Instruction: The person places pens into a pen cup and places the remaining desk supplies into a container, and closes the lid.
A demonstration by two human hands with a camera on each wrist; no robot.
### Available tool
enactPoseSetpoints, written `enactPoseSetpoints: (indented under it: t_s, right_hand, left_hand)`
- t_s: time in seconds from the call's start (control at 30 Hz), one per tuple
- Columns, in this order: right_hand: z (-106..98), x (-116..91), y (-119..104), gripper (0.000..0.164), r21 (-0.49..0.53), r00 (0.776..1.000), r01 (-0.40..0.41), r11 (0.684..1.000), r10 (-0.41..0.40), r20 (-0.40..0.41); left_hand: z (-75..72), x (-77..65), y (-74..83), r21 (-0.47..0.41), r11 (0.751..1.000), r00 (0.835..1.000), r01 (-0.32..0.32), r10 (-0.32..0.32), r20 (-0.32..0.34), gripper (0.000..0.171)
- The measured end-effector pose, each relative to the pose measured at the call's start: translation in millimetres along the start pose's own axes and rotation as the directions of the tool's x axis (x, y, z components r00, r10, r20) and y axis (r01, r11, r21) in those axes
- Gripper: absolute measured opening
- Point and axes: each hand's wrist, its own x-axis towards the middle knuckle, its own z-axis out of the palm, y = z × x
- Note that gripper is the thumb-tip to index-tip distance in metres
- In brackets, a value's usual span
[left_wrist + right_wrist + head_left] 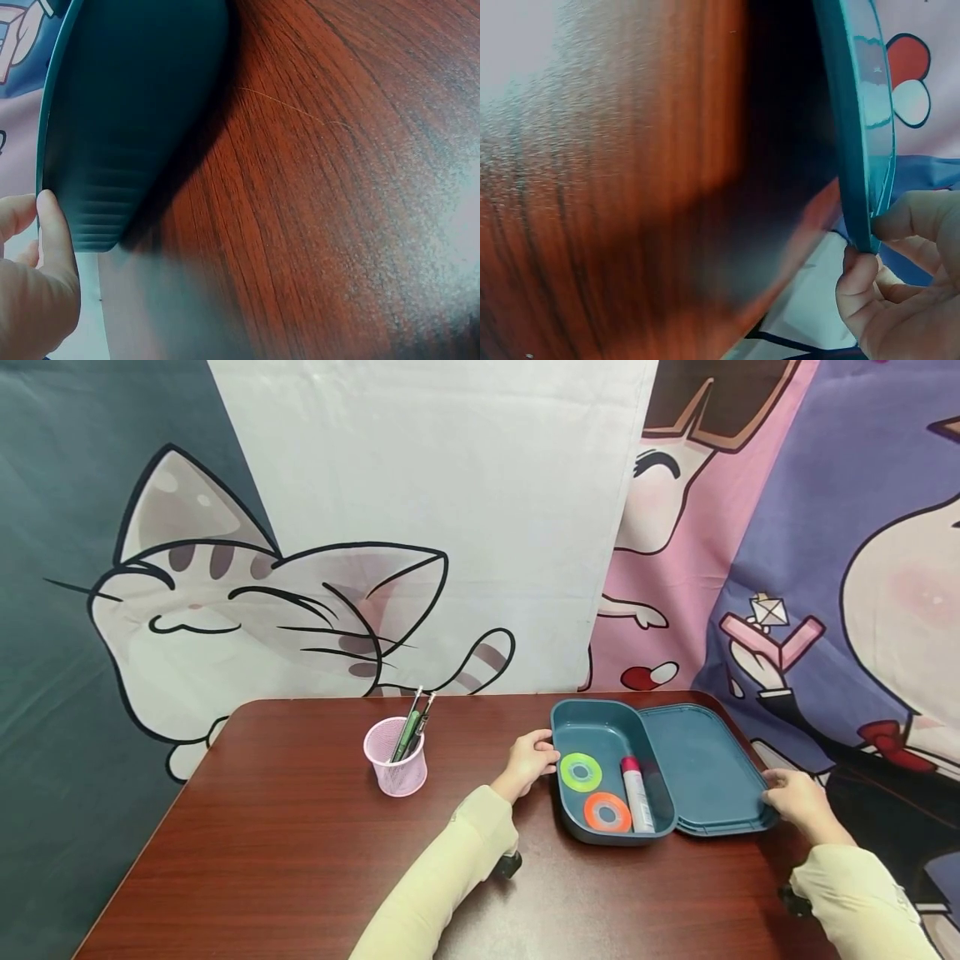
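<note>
A dark teal plastic box (611, 714) stands without a cover on the right part of the table. Inside it lie a green tape roll (581, 772), an orange tape roll (607, 812) and a white tube with a magenta cap (637, 795), like a glue stick. My left hand (531, 762) pinches the box's left rim, the thumb (56, 225) against the outer wall. To the right of the box is its matching lid (705, 764). The right hand (801, 800) pinches the lid's near right edge between thumb and fingers, and in the right wrist view that edge looks raised off the table.
A pink mesh pen cup (397, 774) holding a few pens (408, 732) stands left of the box. The brown wooden table (300, 860) ends at the back against a cartoon-printed cloth (450, 485).
</note>
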Motion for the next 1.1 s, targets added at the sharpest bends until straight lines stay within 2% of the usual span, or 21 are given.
enactPoseSetpoints:
  t_s: [0.17,0.5,0.63,0.87,1.1]
  right_hand:
    - [-9.8,1.0,-7.6,0.040,-0.047,0.999,0.012,0.999,-0.014,-0.031]
    - [-20.5,-1.1,-22.3,0.046,0.093,0.997,-0.068,0.993,0.071,-0.037]
    - [-24.6,-1.5,-27.3,0.045,0.107,0.997,-0.068,0.992,0.071,-0.019]
    - [-30.3,0.1,-35.6,0.039,0.024,0.995,0.026,0.999,-0.024,-0.095]
    - [-42.3,-0.4,-52.8,0.034,-0.045,0.975,0.131,0.990,-0.137,-0.177]
  left_hand:
    - [-0.3,-0.5,-0.7,0.001,1.000,1.000,0.000,0.000,0.006,0.047]
    - [-0.6,0.3,-1.5,-0.012,1.000,1.000,-0.004,0.004,0.011,0.047]
    - [-0.8,0.4,-1.3,-0.014,1.000,1.000,-0.002,0.003,0.013,0.047]
    - [-0.8,0.1,-0.6,-0.009,1.000,1.000,0.002,-0.002,0.014,0.047]
    - [-1.1,-0.8,0.4,-0.011,1.000,1.000,0.002,-0.001,0.018,0.046]
